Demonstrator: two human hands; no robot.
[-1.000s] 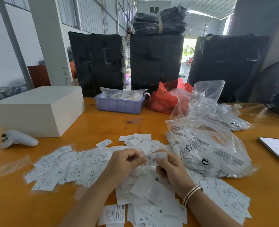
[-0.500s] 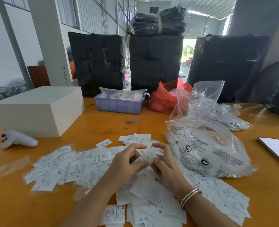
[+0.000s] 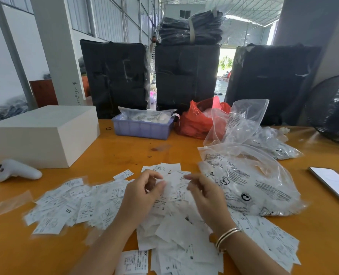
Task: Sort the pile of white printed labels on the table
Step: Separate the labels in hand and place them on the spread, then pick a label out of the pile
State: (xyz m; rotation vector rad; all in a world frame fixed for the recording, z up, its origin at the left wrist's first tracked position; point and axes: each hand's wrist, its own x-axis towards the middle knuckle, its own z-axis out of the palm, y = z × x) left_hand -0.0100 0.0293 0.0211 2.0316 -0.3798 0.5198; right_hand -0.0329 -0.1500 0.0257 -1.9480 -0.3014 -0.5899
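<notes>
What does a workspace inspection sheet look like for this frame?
Surface: orange table.
Job's things: white labels scattered in a loose pile.
Clutter: white box, white controller, purple bin, red bag, clear plastic bags, phone.
Hands: left hand and right hand over the pile, fingers loosely curled; blur hides any grip.
Cables: nothing seen.
Surroundings: black wrapped bales, fan.

Head-worn view, forward and down (close) over table (image 3: 105, 151).
</notes>
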